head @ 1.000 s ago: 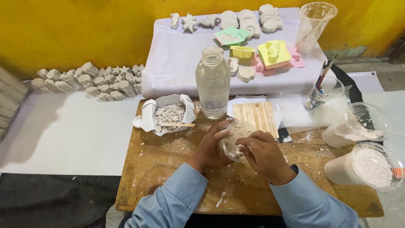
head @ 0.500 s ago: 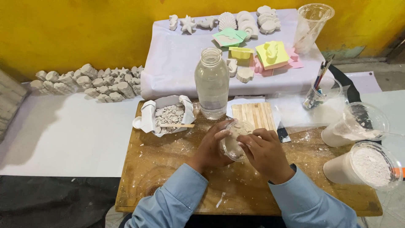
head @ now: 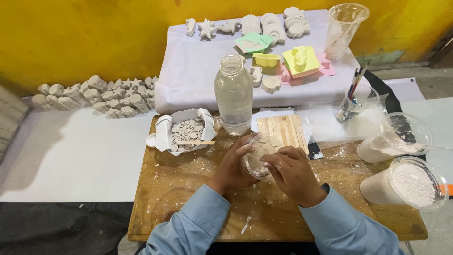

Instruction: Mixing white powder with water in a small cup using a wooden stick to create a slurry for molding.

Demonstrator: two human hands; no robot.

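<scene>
Open board (head: 188,189) left; bottle (head: 233,94) ahead, powder cups (head: 406,184) right.

A clear plastic bottle (head: 233,94) stands upright on the wooden bench (head: 188,189), w/ a white bowl of grey fragments (head: 185,131) to its left. Right side: two plastic cups of white powder (head: 410,182). Behind, a white cloth (head: 203,71) carries plaster figures (head: 264,21) & coloured moulds (head: 302,61).
</scene>
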